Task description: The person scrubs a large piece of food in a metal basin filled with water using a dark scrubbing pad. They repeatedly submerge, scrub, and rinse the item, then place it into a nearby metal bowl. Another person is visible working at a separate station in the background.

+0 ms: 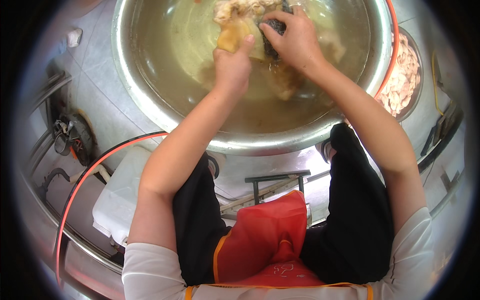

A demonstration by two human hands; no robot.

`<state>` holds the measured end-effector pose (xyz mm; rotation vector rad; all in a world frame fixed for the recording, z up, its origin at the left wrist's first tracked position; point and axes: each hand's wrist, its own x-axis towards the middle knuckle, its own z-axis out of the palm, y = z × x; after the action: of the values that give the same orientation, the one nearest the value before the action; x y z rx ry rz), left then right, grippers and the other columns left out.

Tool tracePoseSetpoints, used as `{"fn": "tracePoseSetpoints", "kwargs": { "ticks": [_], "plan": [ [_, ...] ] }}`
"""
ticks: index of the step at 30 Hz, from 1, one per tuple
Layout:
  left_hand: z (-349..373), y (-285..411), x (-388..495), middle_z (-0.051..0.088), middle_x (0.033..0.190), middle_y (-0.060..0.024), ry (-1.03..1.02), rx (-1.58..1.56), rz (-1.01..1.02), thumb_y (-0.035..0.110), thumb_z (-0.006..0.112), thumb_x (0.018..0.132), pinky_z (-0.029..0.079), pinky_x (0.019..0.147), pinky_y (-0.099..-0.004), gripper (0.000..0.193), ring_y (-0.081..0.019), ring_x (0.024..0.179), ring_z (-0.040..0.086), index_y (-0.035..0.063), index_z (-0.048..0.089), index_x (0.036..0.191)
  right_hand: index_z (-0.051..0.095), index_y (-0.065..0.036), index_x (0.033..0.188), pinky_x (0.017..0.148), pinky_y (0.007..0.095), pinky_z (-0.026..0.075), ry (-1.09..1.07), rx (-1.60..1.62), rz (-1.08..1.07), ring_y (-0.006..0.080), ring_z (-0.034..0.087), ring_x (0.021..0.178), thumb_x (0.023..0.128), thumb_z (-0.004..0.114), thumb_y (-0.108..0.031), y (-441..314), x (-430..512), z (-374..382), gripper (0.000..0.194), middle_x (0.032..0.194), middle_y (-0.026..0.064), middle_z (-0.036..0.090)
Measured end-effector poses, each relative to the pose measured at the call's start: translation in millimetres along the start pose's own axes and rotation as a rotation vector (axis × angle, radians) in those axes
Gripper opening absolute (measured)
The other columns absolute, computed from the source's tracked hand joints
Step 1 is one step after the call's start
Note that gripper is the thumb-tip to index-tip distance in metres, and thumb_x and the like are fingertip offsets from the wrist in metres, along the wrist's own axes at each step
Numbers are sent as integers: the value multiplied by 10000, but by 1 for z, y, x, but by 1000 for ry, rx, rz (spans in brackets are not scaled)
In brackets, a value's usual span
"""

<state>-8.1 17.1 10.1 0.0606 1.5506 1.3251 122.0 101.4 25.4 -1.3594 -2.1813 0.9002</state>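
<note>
A large metal basin [243,150] of cloudy water stands before me. My left hand [234,67] grips the lower end of a pale, yellowish animal piece [234,33], thumb on top. Its bumpy whitish upper part lies near the top of the view. My right hand [296,39] holds a dark, mesh-like scrubber [275,26] against or just beside the piece's right side; exact contact is hard to tell. Below the scrubber, another brownish piece [285,84] shows blurred under the water.
Right of the basin stands a metal bowl [420,71] heaped with pale pink meat pieces [401,75]. An orange-red hose [393,37] runs over the basin's right rim; a red and black hose [90,167] curves at left past a white plastic jug [116,198].
</note>
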Motion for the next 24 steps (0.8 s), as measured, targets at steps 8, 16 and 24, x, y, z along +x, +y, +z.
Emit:
{"fn": "tracePoseSetpoints", "kwargs": {
  "ticks": [8,16,24],
  "plan": [
    [-6,11,-12,649,1258,-131,-98,-116,-1,19,641,995,575,931,-402,360,-242,1125,661,-7,545,1341,777,-198,1042,773,454,571,-21,-140,-142,357,671,969,862,768,-242,-8,-9,-7,185,1145,147,603],
    [-10,21,-15,621,1309,-142,-143,-108,-22,19,608,1013,568,977,-421,392,-254,1161,650,-8,495,1388,786,-124,994,796,485,560,-148,-68,-293,417,653,942,843,737,-172,-18,-1,-22,165,1164,252,579],
    [-11,23,-23,626,1301,-152,-153,-85,-34,23,572,1030,572,978,-433,363,-270,1159,654,-40,493,1378,768,-134,1025,794,478,550,-124,-106,-302,391,655,941,877,712,-198,-6,4,-19,170,1097,195,613]
  ]
}}
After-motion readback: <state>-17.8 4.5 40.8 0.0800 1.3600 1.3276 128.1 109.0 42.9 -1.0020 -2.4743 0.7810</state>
